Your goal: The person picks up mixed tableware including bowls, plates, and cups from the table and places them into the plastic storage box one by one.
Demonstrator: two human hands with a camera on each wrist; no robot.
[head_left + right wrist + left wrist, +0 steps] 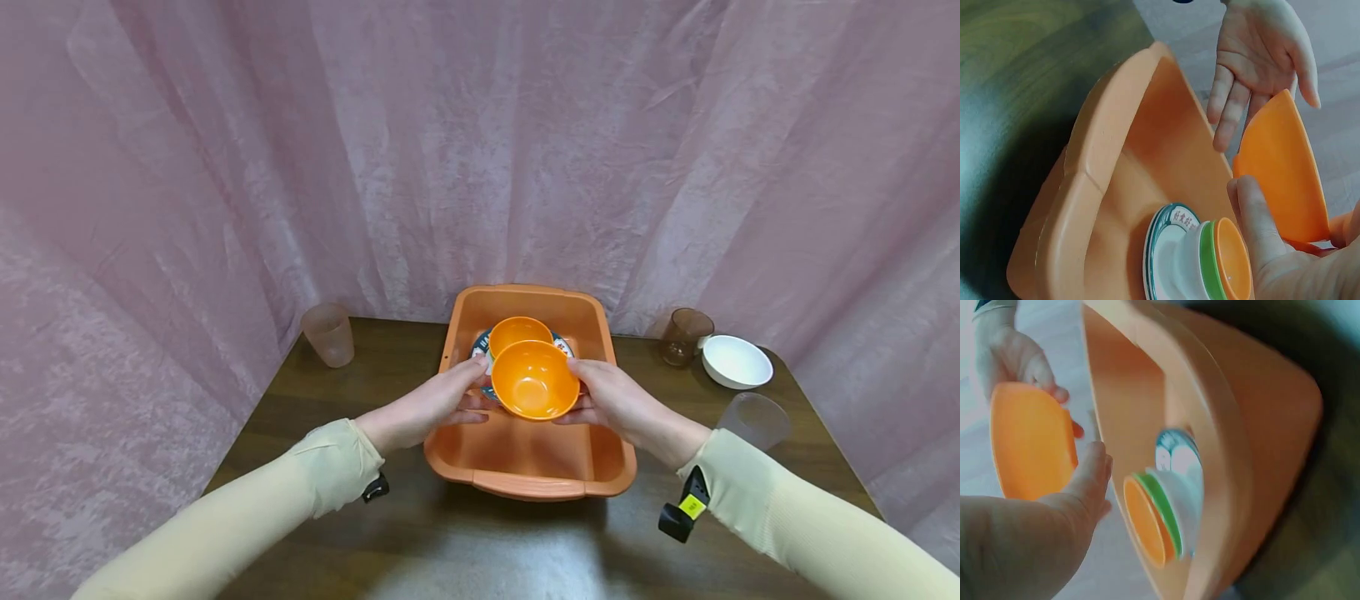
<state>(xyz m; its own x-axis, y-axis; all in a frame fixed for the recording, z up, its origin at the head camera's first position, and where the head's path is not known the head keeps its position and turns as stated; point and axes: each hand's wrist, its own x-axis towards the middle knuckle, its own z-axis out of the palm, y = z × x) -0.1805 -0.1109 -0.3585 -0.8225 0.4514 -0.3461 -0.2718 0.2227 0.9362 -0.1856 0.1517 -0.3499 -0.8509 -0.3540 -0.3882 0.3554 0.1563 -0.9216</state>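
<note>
My right hand (626,408) grips an orange bowl (534,387) by its side, thumb at the rim, and holds it above the orange basin (528,486). The bowl is tilted so that its inside faces the head camera. On the bowl's other side is my left hand (431,408); in the right wrist view its palm shows with the fingers extended close to the bowl. Inside the basin stands a stack: another orange bowl (1233,256), a green bowl (1209,253) and a white bowl (1190,265), nested on plates (1183,217) with dark green rims.
A frosted cup (328,335) stands at the table's back left. At the right are a brown see-through cup (684,337), a white bowl (737,362) and a clear cup (756,421), this last near my right forearm. A pink curtain (480,150) hangs behind the wooden table (405,533).
</note>
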